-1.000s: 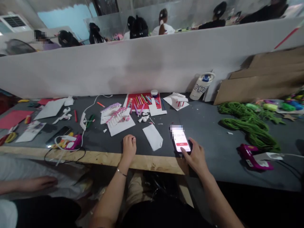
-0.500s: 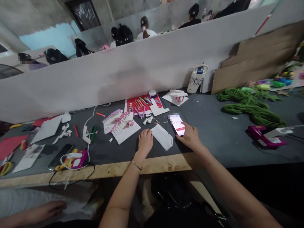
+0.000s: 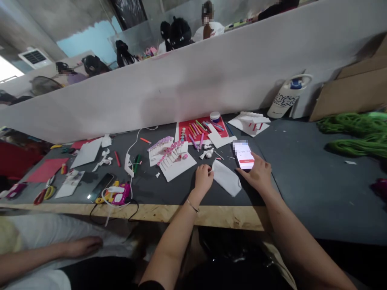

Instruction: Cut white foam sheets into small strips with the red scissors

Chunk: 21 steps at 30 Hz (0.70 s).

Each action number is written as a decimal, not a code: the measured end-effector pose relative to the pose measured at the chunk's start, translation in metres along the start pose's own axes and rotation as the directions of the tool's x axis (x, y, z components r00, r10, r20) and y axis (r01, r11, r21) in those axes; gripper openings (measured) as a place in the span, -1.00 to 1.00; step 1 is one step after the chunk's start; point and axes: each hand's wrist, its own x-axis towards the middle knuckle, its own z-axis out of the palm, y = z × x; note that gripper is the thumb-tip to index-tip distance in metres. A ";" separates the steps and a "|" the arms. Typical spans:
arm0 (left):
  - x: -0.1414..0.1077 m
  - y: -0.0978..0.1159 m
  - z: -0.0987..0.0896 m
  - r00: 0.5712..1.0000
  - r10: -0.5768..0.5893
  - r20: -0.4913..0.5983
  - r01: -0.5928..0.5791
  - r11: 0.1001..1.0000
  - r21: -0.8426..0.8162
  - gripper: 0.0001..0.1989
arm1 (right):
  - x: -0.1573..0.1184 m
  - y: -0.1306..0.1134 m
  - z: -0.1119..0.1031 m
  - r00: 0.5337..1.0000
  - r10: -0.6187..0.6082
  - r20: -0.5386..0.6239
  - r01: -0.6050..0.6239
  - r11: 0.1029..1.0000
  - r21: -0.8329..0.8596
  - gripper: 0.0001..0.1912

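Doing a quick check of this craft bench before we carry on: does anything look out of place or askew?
The white printed tumbler with the blue cap looks odd: at the back of the bench, it seems to lean tilted against the partition instead of standing upright.

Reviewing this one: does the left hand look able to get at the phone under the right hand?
Probably yes. Only the low white folded sheet lies between the left hand and the phone; nothing tall blocks, though the right hand covers its near edge.
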 end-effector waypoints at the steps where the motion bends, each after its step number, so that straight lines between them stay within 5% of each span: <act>1: 0.000 -0.004 -0.001 1.000 -0.005 -0.014 0.005 0.999 -0.045 -0.83 | 0.000 -0.001 -0.003 1.000 0.018 -0.005 -0.018 1.000 0.010 -0.10; 5: -0.005 -0.009 0.003 0.999 -0.007 -0.051 -0.005 0.971 -0.240 -0.83 | 0.007 -0.013 -0.015 0.998 -0.057 0.006 0.055 0.981 0.187 -0.11; 8: -0.016 -0.002 0.014 0.996 0.046 -0.071 -0.075 0.869 -0.489 -0.84 | 0.008 -0.026 -0.022 0.967 -0.145 0.207 0.041 0.898 0.438 -0.15; 10: -0.023 0.002 0.017 0.992 0.100 -0.076 -0.126 0.795 -0.593 -0.79 | 0.005 -0.031 -0.025 0.887 -0.134 0.442 -0.122 0.856 0.503 -0.33; 12: -0.027 -0.002 0.007 0.988 0.100 -0.117 -0.146 0.842 -0.519 -0.77 | 0.000 -0.032 -0.028 0.796 -0.080 0.600 -0.259 0.851 0.457 -0.45; 14: -0.031 -0.018 -0.016 0.969 -0.027 -0.244 -0.040 0.963 -0.266 -0.82 | -0.003 -0.029 -0.030 0.774 -0.020 0.633 -0.327 0.843 0.427 -0.46; 15: -0.033 -0.029 -0.031 0.922 -0.149 -0.358 0.133 0.989 -0.068 -0.84 | -0.004 -0.028 -0.031 0.773 -0.004 0.635 -0.351 0.830 0.432 -0.47; 18: -0.039 -0.062 -0.074 0.753 -0.365 -0.547 0.457 0.889 0.036 -0.70 | -0.003 -0.025 -0.032 0.764 0.026 0.644 -0.418 0.781 0.464 -0.49; 21: -0.042 -0.078 -0.091 0.711 -0.425 -0.560 0.566 0.819 0.097 -0.64 | -0.002 -0.027 -0.029 0.763 0.057 0.644 -0.466 0.739 0.487 -0.51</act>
